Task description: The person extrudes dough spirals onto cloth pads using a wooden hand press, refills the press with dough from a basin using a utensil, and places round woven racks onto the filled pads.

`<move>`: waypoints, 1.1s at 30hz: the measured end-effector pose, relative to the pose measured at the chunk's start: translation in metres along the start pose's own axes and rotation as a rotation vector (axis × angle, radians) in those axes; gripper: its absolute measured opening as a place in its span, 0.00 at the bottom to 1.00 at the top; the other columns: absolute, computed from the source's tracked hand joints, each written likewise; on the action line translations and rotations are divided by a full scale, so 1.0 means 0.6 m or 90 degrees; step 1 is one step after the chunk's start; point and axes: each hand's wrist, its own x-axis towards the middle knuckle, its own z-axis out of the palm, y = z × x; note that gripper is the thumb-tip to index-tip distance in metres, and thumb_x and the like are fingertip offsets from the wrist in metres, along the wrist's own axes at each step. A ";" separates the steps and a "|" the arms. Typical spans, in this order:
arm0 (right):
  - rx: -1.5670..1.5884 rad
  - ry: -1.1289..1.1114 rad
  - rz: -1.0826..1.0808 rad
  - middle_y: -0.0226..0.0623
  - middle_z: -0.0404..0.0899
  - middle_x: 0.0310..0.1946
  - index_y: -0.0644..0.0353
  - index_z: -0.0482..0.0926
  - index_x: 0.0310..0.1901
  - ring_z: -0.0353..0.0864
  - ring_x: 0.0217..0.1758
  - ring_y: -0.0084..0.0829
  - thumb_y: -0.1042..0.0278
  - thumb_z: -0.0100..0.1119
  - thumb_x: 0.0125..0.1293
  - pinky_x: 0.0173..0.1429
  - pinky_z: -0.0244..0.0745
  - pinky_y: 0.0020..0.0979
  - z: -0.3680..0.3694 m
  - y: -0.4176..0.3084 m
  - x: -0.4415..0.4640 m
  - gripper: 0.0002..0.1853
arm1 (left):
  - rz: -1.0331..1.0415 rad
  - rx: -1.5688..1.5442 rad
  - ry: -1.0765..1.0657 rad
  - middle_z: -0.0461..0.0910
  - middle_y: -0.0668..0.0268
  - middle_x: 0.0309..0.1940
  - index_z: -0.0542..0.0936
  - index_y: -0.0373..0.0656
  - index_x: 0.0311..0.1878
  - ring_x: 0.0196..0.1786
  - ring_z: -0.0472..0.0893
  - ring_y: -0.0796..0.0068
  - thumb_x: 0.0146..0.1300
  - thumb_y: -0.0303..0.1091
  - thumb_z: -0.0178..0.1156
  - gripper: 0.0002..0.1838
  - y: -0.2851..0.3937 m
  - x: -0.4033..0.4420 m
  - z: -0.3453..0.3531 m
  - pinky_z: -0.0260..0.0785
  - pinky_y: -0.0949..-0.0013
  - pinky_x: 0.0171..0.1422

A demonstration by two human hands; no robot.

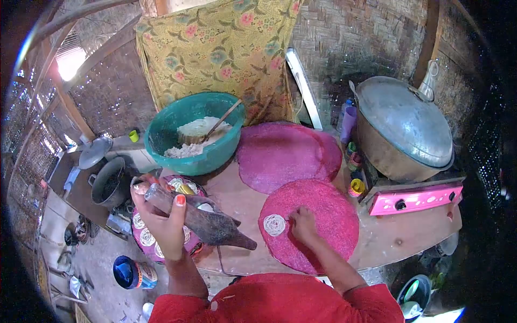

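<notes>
My left hand (169, 215) is wrapped round a dark tapered tool (215, 223) with a clear cylinder at its upper end; its pointed tip slants down to the right. Over a round pink mat (323, 231), my right hand (302, 222) has its fingers bent close to a white coil of thin strands (274, 225). Whether the fingertips hold anything is too small to tell. Behind the left hand, a second pink mat (141, 248) bears several similar white coils, partly hidden by the hand and tool.
A green basin (156, 134) holds white dough and a wooden stick (223, 119). More pink mats (285, 156) lie behind. A big lidded pot (401, 129) stands on a pink-fronted stove (417, 200) at the right. A blue bucket (126, 273) is on the floor, lower left.
</notes>
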 end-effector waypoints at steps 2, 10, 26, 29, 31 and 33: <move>0.046 -0.016 -0.013 0.43 0.73 0.36 0.52 0.82 0.33 0.72 0.42 0.46 0.77 0.55 0.47 0.46 0.68 0.44 0.001 0.002 -0.003 0.11 | -0.013 -0.004 -0.021 0.67 0.65 0.49 0.61 0.40 0.58 0.49 0.69 0.75 0.48 0.27 0.67 0.34 -0.011 0.000 -0.009 0.63 0.70 0.56; 0.030 -0.032 0.016 0.42 0.74 0.35 0.51 0.84 0.31 0.73 0.42 0.45 0.79 0.55 0.46 0.46 0.69 0.43 -0.006 0.002 -0.013 0.12 | 0.002 -0.016 -0.019 0.67 0.66 0.47 0.62 0.41 0.56 0.49 0.69 0.75 0.48 0.27 0.67 0.32 -0.005 -0.004 0.011 0.63 0.70 0.54; 0.443 -0.292 -0.194 0.54 0.50 0.69 0.66 0.38 0.70 0.53 0.72 0.44 0.52 0.70 0.49 0.72 0.51 0.40 -0.201 -0.122 -0.015 0.58 | -0.111 -0.129 -0.137 0.68 0.65 0.42 0.61 0.44 0.55 0.44 0.71 0.75 0.48 0.26 0.68 0.32 -0.058 -0.020 0.141 0.67 0.71 0.50; 0.431 -0.273 -0.062 0.55 0.56 0.66 0.67 0.44 0.69 0.56 0.70 0.43 0.48 0.72 0.47 0.71 0.51 0.38 -0.219 -0.120 -0.014 0.57 | -0.136 -0.238 -0.150 0.70 0.64 0.45 0.60 0.44 0.58 0.41 0.73 0.73 0.50 0.28 0.67 0.33 -0.074 -0.020 0.210 0.69 0.70 0.47; 0.417 -0.272 0.008 0.54 0.57 0.65 0.67 0.46 0.68 0.57 0.69 0.43 0.49 0.71 0.47 0.71 0.51 0.37 -0.243 -0.106 -0.008 0.55 | -0.182 -0.337 -0.148 0.71 0.63 0.48 0.59 0.44 0.61 0.40 0.75 0.71 0.52 0.30 0.66 0.34 -0.087 -0.007 0.254 0.71 0.69 0.44; 0.518 -0.326 0.131 0.49 0.67 0.56 0.66 0.54 0.64 0.69 0.59 0.40 0.48 0.71 0.47 0.64 0.63 0.35 -0.267 -0.072 0.003 0.50 | -0.377 -0.384 -0.157 0.73 0.64 0.41 0.66 0.40 0.53 0.39 0.73 0.78 0.46 0.32 0.70 0.31 -0.138 0.016 0.295 0.67 0.73 0.43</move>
